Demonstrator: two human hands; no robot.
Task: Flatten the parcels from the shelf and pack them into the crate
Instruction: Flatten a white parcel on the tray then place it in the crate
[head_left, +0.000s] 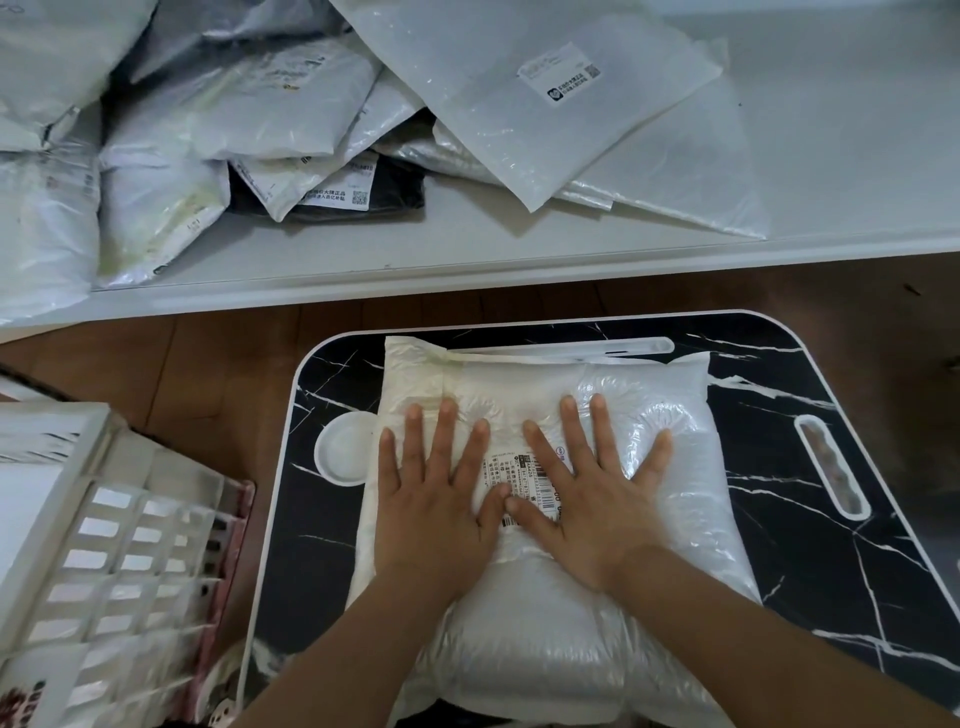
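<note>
Fingers (447, 431) of both hands splayed flat on parcel (545, 597), gripping nothing; press outward evenly, venting air before crate (104, 545).

Items you have in view, placed from the small table:

1. Small table (810, 545): black top with white marble-style veins, white edging, rounded corners.
2. Round white recess (345, 449): set into the table's left side, shallow and dish-shaped.
3. Long white groove (597, 347): runs along the table's far edge and ends in a rounded tip towards the right.
4. Oval handle slot (831, 465): cut through the table's right side, white-rimmed, slightly tilted.
5. Wooden floor (208, 364): brown boards, showing beyond the table's far edge and to its left.
6. Pink-edged object (236, 525): just beside the table's left edge; you cannot tell what it is.
</note>
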